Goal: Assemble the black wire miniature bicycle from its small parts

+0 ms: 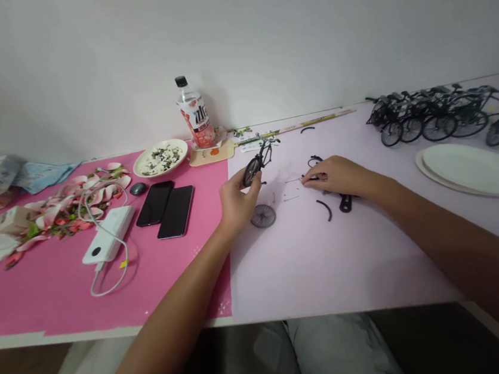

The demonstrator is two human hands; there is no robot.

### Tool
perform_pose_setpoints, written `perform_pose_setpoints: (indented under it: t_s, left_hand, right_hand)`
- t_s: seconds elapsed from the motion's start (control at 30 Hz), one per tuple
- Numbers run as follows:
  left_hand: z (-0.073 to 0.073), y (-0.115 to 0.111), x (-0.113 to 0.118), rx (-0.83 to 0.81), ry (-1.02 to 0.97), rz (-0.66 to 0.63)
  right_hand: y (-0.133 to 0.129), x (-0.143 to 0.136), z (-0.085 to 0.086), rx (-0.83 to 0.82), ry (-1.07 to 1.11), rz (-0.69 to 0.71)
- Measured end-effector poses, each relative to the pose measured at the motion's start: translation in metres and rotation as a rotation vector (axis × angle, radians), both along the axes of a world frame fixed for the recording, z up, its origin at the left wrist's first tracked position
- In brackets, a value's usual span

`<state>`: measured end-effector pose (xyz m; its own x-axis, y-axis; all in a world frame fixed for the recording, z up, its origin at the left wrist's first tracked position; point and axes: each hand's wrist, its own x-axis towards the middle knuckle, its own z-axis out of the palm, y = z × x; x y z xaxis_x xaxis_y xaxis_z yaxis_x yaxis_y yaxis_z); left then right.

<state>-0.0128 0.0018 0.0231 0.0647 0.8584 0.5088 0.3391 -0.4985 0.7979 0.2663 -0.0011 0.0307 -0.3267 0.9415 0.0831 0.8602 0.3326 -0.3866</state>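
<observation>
My left hand (238,201) is closed around a black miniature bicycle (264,160), gripping it by its wheel and holding it tilted above the table. Below that hand a loose spoked wheel (263,216) lies on the pale surface. My right hand (332,176) is low over the table, thumb and fingertips pinched together; whatever is between them is too small to name. Just left of those fingertips are thin wire-like pieces (291,198). A curved black strip (325,209) and a black flat part (345,203) lie near my right hand, while other dark parts are partly hidden by it.
Several assembled miniature bicycles (439,114) stand at the back right, behind stacked white plates (477,168). A bottle (196,118) and a dish of small pieces (160,158) stand at the back. Two phones (175,212), a white power bank (108,234) and artificial petals (58,212) lie leftward.
</observation>
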Motion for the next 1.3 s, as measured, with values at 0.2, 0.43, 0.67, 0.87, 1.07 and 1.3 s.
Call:
perform_pose_setpoints:
  t_s: [0.2,0.43,0.67,0.87,1.07,1.3]
  left_hand:
    - [-0.003,-0.005,0.003,0.037,0.086,-0.015]
    - [0.0,-0.011,0.009,0.021,0.11,-0.033]
    - [-0.003,-0.01,0.01,0.01,0.11,-0.053]
    - [-0.005,-0.013,0.013,0.005,0.135,-0.072]
    - [0.001,-0.031,0.022,-0.068,0.119,-0.183]
    - [0.004,-0.033,0.022,-0.081,0.123,-0.199]
  right_hand:
    - [0.002,-0.004,-0.007,0.077,-0.094,0.053]
    - [-0.001,-0.016,-0.009,0.081,-0.226,0.006]
    - [-0.001,-0.017,-0.017,0.171,-0.174,-0.02]
    - [-0.019,-0.036,-0.009,0.29,0.182,-0.034]
    - [-0.037,-0.059,-0.009,0.429,0.396,0.081]
    - [-0.043,-0.066,-0.01,0.261,0.515,0.068]
